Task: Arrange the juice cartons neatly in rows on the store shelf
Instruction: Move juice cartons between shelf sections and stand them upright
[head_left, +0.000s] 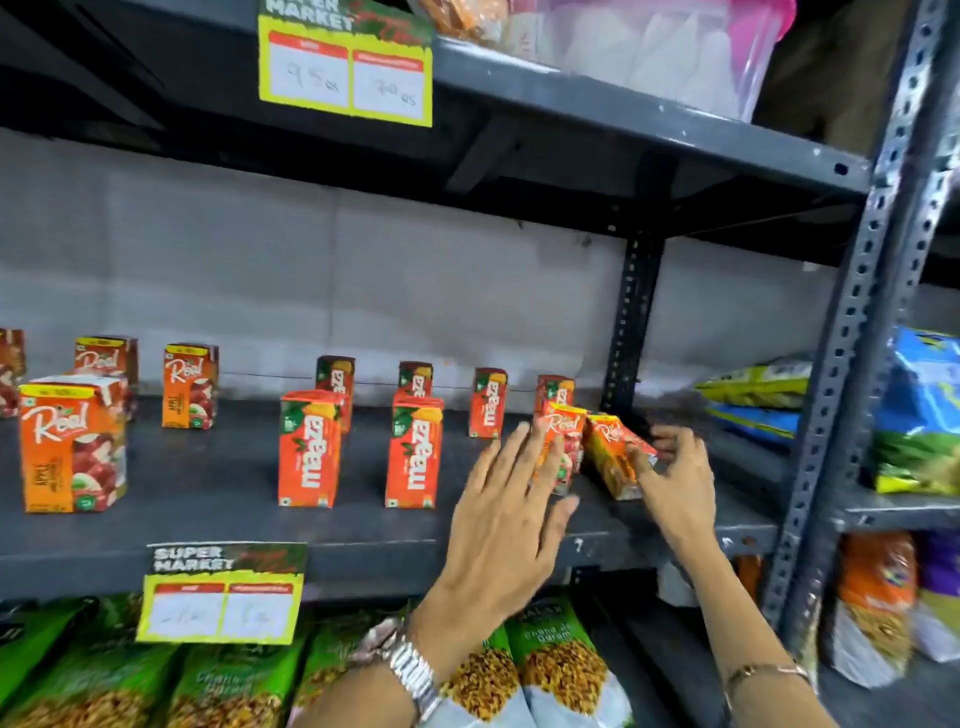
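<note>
On the dark grey shelf (218, 483) stand orange juice cartons in loose rows. Real apple cartons are at the left, the nearest one (72, 447) at the front. Maaza cartons fill the middle, two in front (309, 457) (414, 457) and several behind. At the right, my right hand (675, 478) grips a tilted Real carton (615, 454). Beside it an upright Real carton (563, 441) stands behind my left hand (506, 519), whose fingers are spread with the fingertips at that carton's left side.
A slotted steel upright (631, 322) stands just behind the two right cartons. Another upright (852, 338) bounds the bay at the right, with snack bags (919, 415) beyond. Green snack packs (561, 665) fill the shelf below. A price tag (223, 592) hangs on the shelf edge.
</note>
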